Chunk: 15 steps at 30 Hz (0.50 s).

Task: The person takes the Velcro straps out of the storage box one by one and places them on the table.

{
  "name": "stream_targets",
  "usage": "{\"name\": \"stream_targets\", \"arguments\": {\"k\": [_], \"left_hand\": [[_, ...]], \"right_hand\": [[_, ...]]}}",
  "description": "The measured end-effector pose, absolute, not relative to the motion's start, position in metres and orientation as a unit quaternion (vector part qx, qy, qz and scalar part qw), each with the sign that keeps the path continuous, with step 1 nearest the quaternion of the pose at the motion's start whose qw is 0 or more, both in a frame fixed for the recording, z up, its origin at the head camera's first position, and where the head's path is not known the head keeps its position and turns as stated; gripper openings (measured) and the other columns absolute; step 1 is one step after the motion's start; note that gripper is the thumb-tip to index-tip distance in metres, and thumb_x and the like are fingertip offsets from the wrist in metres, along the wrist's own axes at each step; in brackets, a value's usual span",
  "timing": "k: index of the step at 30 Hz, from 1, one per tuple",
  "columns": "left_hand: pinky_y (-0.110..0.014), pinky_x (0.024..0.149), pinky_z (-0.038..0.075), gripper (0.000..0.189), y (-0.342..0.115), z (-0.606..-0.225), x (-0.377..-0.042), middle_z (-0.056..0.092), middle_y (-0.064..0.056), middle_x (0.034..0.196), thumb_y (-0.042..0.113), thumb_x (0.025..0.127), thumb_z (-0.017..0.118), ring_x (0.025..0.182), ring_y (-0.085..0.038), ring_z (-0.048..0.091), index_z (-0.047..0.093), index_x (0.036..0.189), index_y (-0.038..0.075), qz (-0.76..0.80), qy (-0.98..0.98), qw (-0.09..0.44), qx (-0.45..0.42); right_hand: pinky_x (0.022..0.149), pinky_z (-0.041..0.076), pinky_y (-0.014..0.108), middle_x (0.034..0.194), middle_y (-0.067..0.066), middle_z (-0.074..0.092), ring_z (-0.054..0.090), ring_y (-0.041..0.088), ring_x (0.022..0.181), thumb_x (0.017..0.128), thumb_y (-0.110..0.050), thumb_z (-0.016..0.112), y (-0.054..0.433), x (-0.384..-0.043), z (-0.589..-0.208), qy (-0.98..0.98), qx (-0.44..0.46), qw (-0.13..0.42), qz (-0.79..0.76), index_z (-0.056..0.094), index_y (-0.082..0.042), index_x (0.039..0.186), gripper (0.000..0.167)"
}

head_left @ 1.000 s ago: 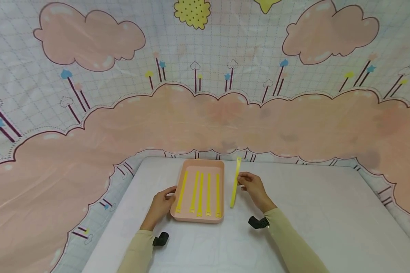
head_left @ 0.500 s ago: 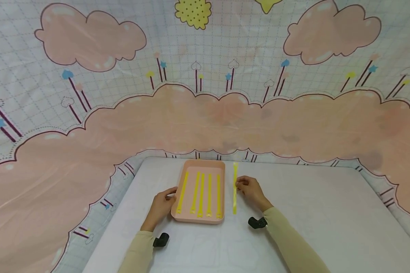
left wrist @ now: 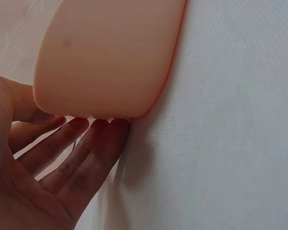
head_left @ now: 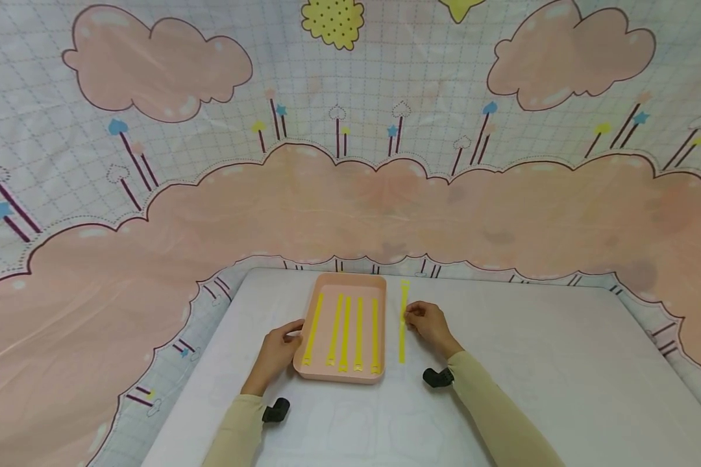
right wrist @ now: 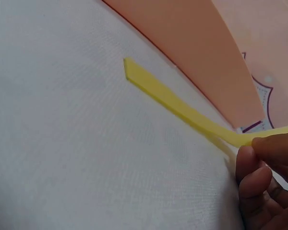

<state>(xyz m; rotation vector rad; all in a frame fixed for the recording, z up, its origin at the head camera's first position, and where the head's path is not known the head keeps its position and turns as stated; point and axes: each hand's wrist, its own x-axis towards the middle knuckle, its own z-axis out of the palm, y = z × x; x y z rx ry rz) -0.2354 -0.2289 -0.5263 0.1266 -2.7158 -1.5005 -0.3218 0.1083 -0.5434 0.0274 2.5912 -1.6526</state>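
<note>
In the head view, a pink rectangular tray (head_left: 341,375) lies on the white table with several flat yellow strips (head_left: 343,334) set lengthwise inside. My left hand (head_left: 272,353) is at the tray's left side; the left wrist view shows its fairly straight fingertips touching the outer wall (left wrist: 105,62). To the right of the tray, my right hand (head_left: 431,326) pinches another long yellow strip (head_left: 403,337) near its middle, between thumb and fingers. In the right wrist view this thin strip (right wrist: 168,103) bends slightly, its squared end pointing away from the hand.
The white table (head_left: 537,363) extends to the right and in front. Behind it hangs a printed cloth (head_left: 385,207) with clouds. A black wrist device (head_left: 438,377) sits by the right sleeve, and another black device (head_left: 276,410) by the left.
The strip in my right hand has gone from slanted to nearly upright in the head view, its near end lower than before. The left hand and tray hold still.
</note>
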Motion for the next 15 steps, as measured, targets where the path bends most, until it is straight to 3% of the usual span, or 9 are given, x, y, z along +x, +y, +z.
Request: {"name": "stream_targets", "arguments": {"k": [15], "left_hand": [[-0.023, 0.066, 0.051, 0.039, -0.2287, -0.5266, -0.2358, 0.067, -0.012, 0.126, 0.011, 0.094, 0.060, 0.097, -0.021, 0.066, 0.061, 0.134, 0.009, -0.481, -0.875, 0.014, 0.049]], "right_hand": [[0.051, 0.045, 0.023, 0.084, 0.008, 0.066, 0.058, 0.011, 0.060, 0.091, -0.011, 0.066, 0.1090, -0.3229, -0.5429, 0.831, 0.052, 0.058, -0.551, 0.066, -0.001, 0.105, 0.017]]}}
